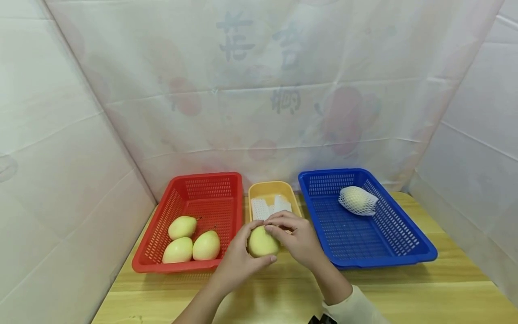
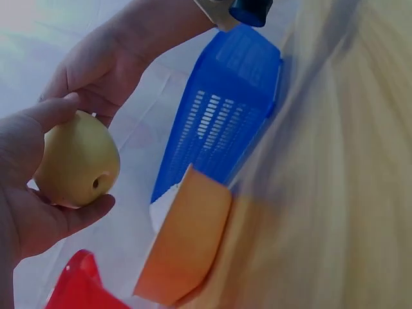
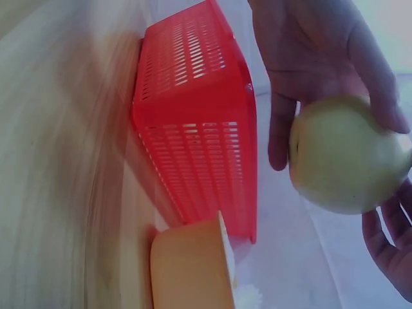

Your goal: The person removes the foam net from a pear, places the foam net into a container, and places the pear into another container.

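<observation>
A yellow-green pear [image 1: 263, 242] is held above the table, in front of the small yellow tray [image 1: 272, 184]. My left hand [image 1: 237, 255] grips it from the left, thumb along the near side and fingers round the far side. Curled fingers of my right hand [image 1: 297, 236] pinch at the top of the pear, by its stem. In the left wrist view, the pear [image 2: 80, 161] shows its hollow bottom end. The right wrist view has the left hand [image 3: 322, 58] around the pear [image 3: 347, 154], with the right hand [image 3: 393, 248] at its lower right, partly out of frame.
At left, a red basket [image 1: 186, 267] holds three bare pears. White foam net sleeves [image 1: 269, 207] lie in the yellow tray. The blue basket [image 1: 388, 261] at right contains a pear in a white foam net [image 1: 358, 200]. Pale cloth walls [image 1: 259, 126] enclose the wooden table [image 1: 279, 297].
</observation>
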The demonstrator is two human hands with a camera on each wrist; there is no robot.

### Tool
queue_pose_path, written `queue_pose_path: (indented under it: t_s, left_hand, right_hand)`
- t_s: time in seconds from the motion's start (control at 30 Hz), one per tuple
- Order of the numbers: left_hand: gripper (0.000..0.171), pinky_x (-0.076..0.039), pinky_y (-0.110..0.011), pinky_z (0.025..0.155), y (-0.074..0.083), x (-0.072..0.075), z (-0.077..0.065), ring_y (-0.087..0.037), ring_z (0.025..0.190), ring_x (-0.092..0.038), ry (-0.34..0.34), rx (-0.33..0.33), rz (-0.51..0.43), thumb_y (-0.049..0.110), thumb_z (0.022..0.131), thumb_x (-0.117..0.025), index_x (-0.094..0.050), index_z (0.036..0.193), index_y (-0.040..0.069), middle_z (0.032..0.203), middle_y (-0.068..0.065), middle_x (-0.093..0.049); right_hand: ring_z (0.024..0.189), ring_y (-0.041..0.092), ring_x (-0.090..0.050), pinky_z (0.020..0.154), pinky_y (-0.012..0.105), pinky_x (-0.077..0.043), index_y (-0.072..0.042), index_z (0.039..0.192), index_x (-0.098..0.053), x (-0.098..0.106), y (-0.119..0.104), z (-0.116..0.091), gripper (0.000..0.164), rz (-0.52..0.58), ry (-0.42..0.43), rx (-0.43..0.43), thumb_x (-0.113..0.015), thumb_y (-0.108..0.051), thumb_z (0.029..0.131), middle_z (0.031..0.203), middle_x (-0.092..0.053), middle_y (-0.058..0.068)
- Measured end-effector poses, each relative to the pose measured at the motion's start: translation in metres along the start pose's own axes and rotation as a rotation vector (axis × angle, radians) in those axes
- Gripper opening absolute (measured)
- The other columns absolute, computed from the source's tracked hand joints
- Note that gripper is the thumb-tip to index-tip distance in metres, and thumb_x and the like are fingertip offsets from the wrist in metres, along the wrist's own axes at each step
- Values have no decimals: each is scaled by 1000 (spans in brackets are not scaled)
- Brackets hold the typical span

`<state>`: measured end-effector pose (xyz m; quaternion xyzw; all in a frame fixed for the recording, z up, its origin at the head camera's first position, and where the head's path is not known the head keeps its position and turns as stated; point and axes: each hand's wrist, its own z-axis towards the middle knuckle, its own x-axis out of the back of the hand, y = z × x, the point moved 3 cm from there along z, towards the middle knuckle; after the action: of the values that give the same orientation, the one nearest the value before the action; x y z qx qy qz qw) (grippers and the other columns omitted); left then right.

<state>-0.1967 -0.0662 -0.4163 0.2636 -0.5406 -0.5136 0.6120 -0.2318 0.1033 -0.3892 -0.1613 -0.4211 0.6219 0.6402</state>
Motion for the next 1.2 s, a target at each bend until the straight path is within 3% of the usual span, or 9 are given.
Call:
queue_pose_path:
  t_s: [0.13,0.27,0.43,0.6,0.7,0.93,1.2]
  left_hand:
    - [73,-55,-27,75,2,11,8,-14,99,-59,51,-19,83,37,76,-85,-49,139,29,132,9,-52]
    - [71,-55,-26,77,2,19,13,-15,102,-59,96,-53,104,30,76,-86,-52,138,25,135,9,-50]
    - [71,-55,-27,81,4,23,18,-17,106,-58,113,-102,131,25,77,-85,-51,139,29,136,4,-50]
    - [81,-55,-28,84,7,28,23,-17,108,-57,62,-120,165,29,77,-85,-43,146,29,139,3,-47]
    - [79,-55,-30,85,8,33,26,-16,109,-56,43,-140,203,27,76,-86,-46,144,26,138,4,-47]
    - [70,-55,-26,77,9,43,30,-14,105,-57,45,-181,332,22,76,-86,-53,138,20,132,4,-51]
    - [68,-54,-24,74,14,51,36,-13,103,-56,25,-170,396,21,76,-86,-55,137,20,128,6,-54]
  right_hand:
    - [102,16,-65,78,31,-59,-17,107,-75,-5,3,6,18,41,0,-91,-70,-25,93,108,-70,-4]
    - [115,22,-60,89,29,-56,-19,128,-64,-13,11,6,40,121,-84,-218,-73,-25,90,128,-62,0]
    - [118,27,-58,89,29,-56,-21,140,-53,-22,20,5,59,223,-163,-330,-77,-23,86,138,-53,7]
    - [111,26,-60,79,29,-59,-16,135,-58,-23,24,9,55,226,-76,-331,-79,-21,84,128,-59,6]
    - [110,26,-60,74,30,-59,-18,131,-60,-26,25,11,51,216,-49,-346,-79,-22,83,123,-61,4]
    - [110,28,-60,77,29,-58,-20,132,-59,-35,27,15,50,231,-50,-345,-77,-21,85,125,-61,6]
    - [112,27,-61,78,29,-58,-24,137,-56,-38,27,19,53,226,-69,-338,-75,-25,88,124,-60,7]
